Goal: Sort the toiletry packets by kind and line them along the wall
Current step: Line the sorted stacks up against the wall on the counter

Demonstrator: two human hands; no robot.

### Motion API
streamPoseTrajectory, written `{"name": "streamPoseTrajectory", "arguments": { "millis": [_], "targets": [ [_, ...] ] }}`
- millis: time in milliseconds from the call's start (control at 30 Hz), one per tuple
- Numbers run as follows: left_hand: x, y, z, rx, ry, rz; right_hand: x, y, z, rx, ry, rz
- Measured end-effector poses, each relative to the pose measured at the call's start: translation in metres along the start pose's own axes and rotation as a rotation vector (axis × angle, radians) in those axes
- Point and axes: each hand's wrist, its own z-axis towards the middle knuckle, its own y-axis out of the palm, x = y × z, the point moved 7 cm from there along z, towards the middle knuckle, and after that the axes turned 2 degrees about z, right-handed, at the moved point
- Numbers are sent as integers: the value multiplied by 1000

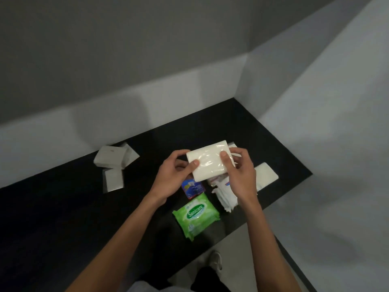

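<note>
- White tissue pack (207,163) in clear wrap is up off the counter (63,207), held in both hands over the unsorted pile.
- Left hand (175,175) grips the left end, thumb on top and fingers curled round the edge. Right hand (240,173) does the same on the right end. Both are closed on this one pack, with nothing else in them.
- A few similar white packs (112,159) sit by the wall (168,98) on the left, kinda fanned out and not a neat row yet. My guess is this one belongs there.
- Still to sort under the hands: green wipes (196,216), a blue sachet (192,188) and a crumpled white pack (225,199). A flat white pack (266,175) lies off to the right.
- What could go wrong imo:
  - The wrap looks slick, so a light pinch could let it slip and drop onto the pile.
  - On the swing left, a forearm could drag the wipes off the front edge, since they're close to it.
  - Plonking it down on that loose stack could knock it further out of line.
</note>
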Motion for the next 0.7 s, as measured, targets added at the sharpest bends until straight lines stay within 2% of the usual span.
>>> {"name": "streamPoseTrajectory", "arguments": {
  "millis": [200,367,500,700],
  "targets": [
    [14,104,40,-96,25,165,14,-96,47,82,12,-71],
    [19,170,71,-117,71,448,45,-155,89,162,54,-122],
    [9,211,92,-166,98,616,82,-183,118,175,86,-201],
    [-15,243,118,-259,40,836,129,-195,138,159,100,-324]
  ]
}}
